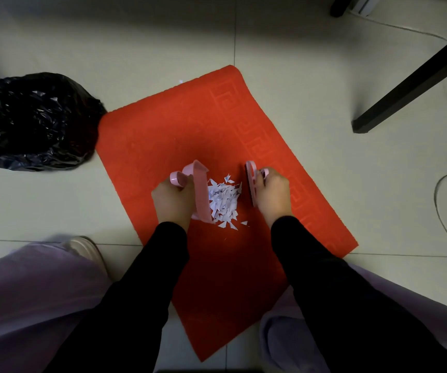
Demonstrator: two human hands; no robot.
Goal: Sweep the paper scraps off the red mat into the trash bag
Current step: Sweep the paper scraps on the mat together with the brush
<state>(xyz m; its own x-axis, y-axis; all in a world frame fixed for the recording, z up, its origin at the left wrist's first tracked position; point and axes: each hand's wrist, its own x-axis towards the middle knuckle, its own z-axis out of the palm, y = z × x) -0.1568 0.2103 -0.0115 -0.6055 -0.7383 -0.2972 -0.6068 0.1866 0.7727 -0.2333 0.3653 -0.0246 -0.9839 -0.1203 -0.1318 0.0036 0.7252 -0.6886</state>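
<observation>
A pile of white paper scraps [223, 201] lies in the middle of the red mat [163, 141] on the tiled floor. My left hand [172, 201] grips the handle of a pink dustpan [200, 192], which stands tilted on the mat at the left edge of the pile. My right hand [272, 195] grips a pink hand brush [252, 181] just right of the pile, its dark bristles facing the scraps. A few loose scraps [230, 225] lie at the pile's near edge. The black trash bag [33, 122] sits on the floor left of the mat.
A black furniture leg [416, 82] slants down to the floor at the right. A thin cable [440, 200] curves over the tiles at the far right. My purple trouser legs and a pale shoe [87, 249] fill the near edge. One tiny scrap [180, 81] lies beyond the mat's far edge.
</observation>
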